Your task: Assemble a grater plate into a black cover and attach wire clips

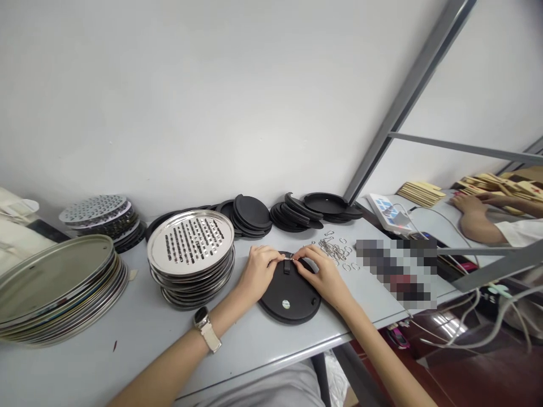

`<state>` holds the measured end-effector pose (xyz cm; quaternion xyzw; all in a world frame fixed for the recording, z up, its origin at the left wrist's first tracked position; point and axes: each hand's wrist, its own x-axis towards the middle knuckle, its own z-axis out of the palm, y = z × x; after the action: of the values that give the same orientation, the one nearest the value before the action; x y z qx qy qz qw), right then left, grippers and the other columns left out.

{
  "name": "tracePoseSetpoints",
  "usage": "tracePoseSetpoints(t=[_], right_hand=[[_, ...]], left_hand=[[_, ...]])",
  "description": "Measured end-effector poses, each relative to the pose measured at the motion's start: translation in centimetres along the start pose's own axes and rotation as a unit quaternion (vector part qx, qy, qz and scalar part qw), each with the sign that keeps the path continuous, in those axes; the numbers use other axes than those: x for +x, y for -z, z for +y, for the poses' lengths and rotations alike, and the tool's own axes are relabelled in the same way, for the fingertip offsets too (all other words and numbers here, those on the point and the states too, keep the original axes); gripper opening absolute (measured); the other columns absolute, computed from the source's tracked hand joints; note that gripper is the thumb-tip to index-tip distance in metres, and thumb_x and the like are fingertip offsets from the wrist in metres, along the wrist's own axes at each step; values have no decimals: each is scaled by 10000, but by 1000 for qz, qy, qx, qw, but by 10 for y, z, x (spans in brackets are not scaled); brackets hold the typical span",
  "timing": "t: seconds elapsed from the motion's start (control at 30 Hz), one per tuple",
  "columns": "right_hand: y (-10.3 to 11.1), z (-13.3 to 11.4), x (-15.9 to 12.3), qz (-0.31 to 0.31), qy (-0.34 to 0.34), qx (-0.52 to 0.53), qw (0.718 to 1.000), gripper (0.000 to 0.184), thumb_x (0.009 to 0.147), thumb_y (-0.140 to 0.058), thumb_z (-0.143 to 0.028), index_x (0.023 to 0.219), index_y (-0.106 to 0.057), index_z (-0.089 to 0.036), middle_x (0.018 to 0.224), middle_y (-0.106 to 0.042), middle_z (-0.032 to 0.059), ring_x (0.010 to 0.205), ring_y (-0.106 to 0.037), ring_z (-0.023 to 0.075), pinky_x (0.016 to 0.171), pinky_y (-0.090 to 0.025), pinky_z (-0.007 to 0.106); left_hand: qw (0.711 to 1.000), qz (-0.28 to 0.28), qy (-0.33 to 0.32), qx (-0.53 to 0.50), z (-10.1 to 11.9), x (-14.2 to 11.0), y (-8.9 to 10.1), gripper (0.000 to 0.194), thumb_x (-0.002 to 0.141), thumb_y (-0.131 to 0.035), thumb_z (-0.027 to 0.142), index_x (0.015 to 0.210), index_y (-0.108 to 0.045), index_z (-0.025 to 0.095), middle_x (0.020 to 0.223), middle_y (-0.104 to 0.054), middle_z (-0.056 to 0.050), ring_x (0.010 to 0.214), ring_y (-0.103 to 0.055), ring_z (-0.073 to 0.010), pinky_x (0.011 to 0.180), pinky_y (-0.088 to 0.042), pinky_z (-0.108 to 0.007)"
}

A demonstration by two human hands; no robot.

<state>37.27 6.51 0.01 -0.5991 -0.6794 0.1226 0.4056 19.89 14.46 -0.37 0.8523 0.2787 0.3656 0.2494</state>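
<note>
A black round disc (pixel 271 297) lies on the table in front of me, with a small round sticker (pixel 286 304) near its lower middle. At its upper edge is a short black strap (pixel 287 268), where a small metal ring (pixel 289 258) shows between my fingertips. From the left, my left hand (pixel 259 270) pinches the ring with thumb and forefinger. My right hand (pixel 321 273) pinches its other side, resting over the disc's right edge. Loose metal rings (pixel 333 249) lie in a pile just beyond my right hand.
Stacked round metal plates with slots (pixel 190 243) stand left of my hands, more round plates (pixel 59 277) farther left. Black discs (pixel 252 215) line the wall. A grey metal frame post (pixel 407 96) rises at the right. Past it, another person's hand (pixel 469 204) touches wooden pieces (pixel 500 183).
</note>
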Motion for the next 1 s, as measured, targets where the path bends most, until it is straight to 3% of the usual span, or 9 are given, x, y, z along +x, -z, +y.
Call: tracePoseSetpoints(t=[0.4, 1.0], right_hand=[[-6, 3, 0, 18, 6, -24, 1000, 49, 894, -514, -199, 864, -548, -217, 884, -568, 42, 872, -536, 218, 802, -437, 359], [-7, 5, -2, 18, -3, -24, 1000, 51, 896, -508, -197, 857, -536, -215, 866, -554, 37, 845, -527, 209, 777, -437, 342]], left_hand=[[999, -14, -31, 17, -2, 4, -4, 224, 864, -541, 17, 758, -668, 167, 793, -694, -21, 786, -613, -181, 800, -378, -344], [997, -36, -61, -18, -4, 4, -4, 205, 908, -515, 71, 830, -694, 133, 822, -649, -60, 827, -591, -182, 775, -470, -283]])
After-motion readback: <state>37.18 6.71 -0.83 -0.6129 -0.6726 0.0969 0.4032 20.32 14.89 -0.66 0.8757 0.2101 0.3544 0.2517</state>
